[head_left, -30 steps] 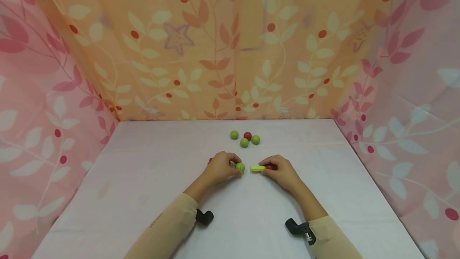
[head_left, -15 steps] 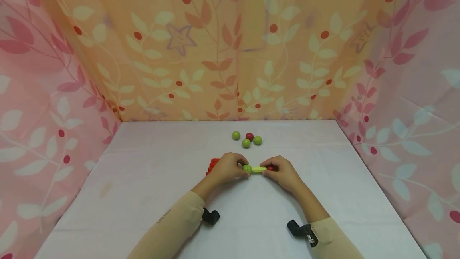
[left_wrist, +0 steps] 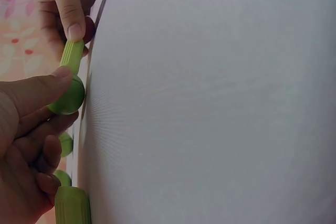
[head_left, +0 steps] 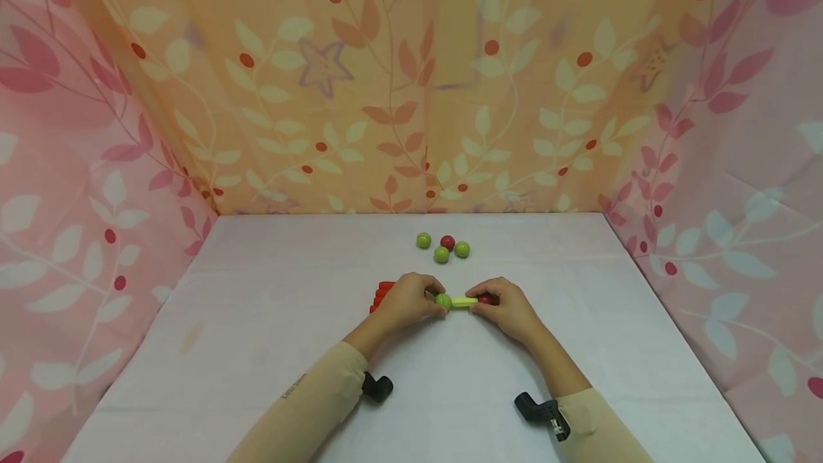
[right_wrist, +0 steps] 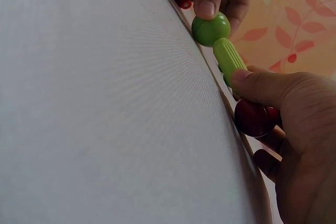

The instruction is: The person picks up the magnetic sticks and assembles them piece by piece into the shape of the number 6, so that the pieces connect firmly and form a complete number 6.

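My left hand [head_left: 411, 299] pinches a glossy green ball [right_wrist: 211, 29] between thumb and fingers. A ribbed light-green rod [right_wrist: 228, 59] meets that ball at one end. At the rod's other end is a dark red ball [right_wrist: 254, 118], partly covered by fingers. My right hand [head_left: 506, 307] grips the rod near the red ball, its thumb lying on the rod. Ball, rod and ball form one line between the two hands, just above or on the white tabletop; which of these, I cannot tell.
Beyond the hands lie loose green balls [head_left: 441, 255] and a red ball [head_left: 447, 242]. Several red rods [head_left: 382, 294] lie side by side left of my left hand. Another ribbed green piece [left_wrist: 72, 206] shows low in the left wrist view. Patterned cloth [head_left: 321, 127] walls the white table [head_left: 270, 270].
My left hand has moved right, bringing the green ball from a gap away up against the rod's end. The red rods beside it have come into fuller view. My right hand has barely moved.
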{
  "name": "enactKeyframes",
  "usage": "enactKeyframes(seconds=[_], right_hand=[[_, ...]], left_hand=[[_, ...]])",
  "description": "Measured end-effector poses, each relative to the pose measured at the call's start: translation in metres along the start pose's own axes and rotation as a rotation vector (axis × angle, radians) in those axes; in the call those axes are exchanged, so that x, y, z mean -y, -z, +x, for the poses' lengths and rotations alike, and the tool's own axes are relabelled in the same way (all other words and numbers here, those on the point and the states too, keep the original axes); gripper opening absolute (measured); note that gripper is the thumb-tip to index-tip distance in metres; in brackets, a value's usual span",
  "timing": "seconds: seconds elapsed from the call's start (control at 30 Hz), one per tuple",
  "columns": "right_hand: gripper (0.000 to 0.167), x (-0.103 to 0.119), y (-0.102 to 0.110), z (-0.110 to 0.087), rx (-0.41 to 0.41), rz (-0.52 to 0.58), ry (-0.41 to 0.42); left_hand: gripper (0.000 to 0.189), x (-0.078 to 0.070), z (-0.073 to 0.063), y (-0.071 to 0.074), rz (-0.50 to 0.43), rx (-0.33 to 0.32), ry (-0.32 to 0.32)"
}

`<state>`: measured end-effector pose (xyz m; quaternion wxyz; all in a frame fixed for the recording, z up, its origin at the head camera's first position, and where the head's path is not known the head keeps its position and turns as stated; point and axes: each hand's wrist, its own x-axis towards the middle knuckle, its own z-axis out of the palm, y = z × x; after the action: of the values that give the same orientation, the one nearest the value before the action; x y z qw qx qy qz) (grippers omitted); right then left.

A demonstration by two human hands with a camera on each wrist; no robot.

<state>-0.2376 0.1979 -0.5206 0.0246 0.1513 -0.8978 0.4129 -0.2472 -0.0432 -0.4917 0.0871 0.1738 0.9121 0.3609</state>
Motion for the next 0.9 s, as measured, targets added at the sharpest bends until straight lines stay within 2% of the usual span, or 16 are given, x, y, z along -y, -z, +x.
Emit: enactKeyframes(seconds=[0.47, 0.63, 0.9], right_hand=[[0.022, 0.002, -0.001, 0.000, 0.000, 0.008, 0.004], [0.021, 0.002, 0.000, 0.000, -0.001, -0.002, 0.010], [0.021, 0.002, 0.000, 0.000, -0.004, -0.012, 0.010]], left_hand=[[0.032, 0.001, -0.003, 0.003, 0.023, 0.020, -0.002], [0.035, 0.003, -0.006, 0.012, 0.011, 0.025, -0.031], [0.036, 0.010, -0.021, 0.032, -0.029, -0.034, -0.025]])
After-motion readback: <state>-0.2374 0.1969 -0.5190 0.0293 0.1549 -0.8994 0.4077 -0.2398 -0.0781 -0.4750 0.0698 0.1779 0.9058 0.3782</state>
